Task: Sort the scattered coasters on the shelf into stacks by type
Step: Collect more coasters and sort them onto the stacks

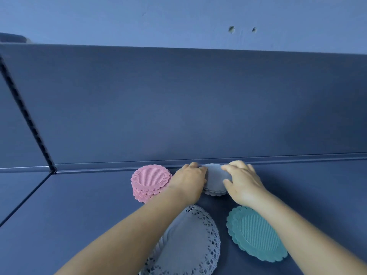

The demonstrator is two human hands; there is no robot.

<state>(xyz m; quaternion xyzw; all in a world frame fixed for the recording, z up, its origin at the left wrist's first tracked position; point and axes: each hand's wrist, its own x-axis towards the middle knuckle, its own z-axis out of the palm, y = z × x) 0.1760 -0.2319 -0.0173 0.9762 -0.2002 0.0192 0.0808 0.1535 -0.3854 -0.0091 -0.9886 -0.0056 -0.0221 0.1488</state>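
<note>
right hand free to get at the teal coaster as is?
Probably not yet: the right hand holds the grey stack together with the left hand. The teal coaster lies uncovered just under its forearm.

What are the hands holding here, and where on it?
Both hold the grey coaster stack by its rim: the left hand on its left edge, the right hand on its right edge, fingers curled over the top.

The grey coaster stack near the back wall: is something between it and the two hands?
No. Both hands already hold the grey coaster stack: the left hand grips its left edge and the right hand its right edge, with nothing visible in between.
</note>
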